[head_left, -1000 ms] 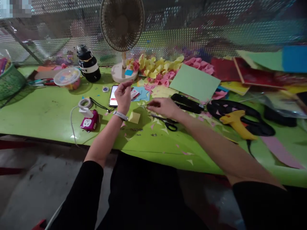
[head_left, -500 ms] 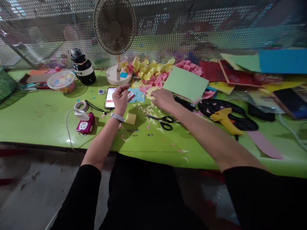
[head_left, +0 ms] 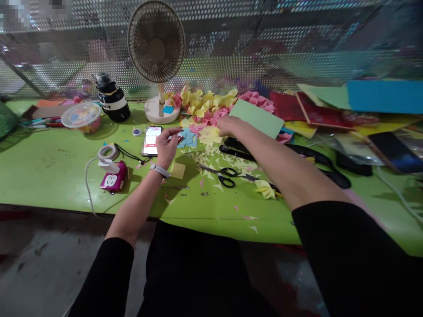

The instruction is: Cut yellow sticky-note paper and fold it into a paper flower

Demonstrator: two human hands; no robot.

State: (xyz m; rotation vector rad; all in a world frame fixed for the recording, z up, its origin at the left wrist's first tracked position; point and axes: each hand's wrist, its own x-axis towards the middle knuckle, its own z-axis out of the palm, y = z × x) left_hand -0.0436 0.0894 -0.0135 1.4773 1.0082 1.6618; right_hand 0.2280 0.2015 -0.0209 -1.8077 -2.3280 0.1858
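My left hand [head_left: 168, 144] hovers over the green table [head_left: 49, 163], just right of a lit phone [head_left: 150, 141]. Its fingers are loosely spread and nothing shows in them. A watch sits on that wrist. My right hand [head_left: 228, 125] reaches far across to a stack of yellow paper squares [head_left: 209, 134]. Its fingers curl down onto the stack's edge, and I cannot see whether they grip a sheet. Blue squares [head_left: 188, 139] lie between my hands. Nearer me are a yellow square [head_left: 177, 170], black scissors [head_left: 225, 175] and a folded yellow piece [head_left: 264, 188] among paper snippets.
A desk fan [head_left: 157, 44] stands at the back before a perforated metal screen, with folded yellow and pink paper shapes [head_left: 205, 103] beside it. A black bottle [head_left: 112, 99], a plastic tub [head_left: 81, 116], a tape roll [head_left: 108, 152] and a pink adapter [head_left: 112, 180] sit left. Coloured sheets [head_left: 256, 116] crowd the right.
My right hand has moved from near the scissors away to the yellow squares at the back. My left hand has lowered slightly beside the phone. The view has shifted a little.
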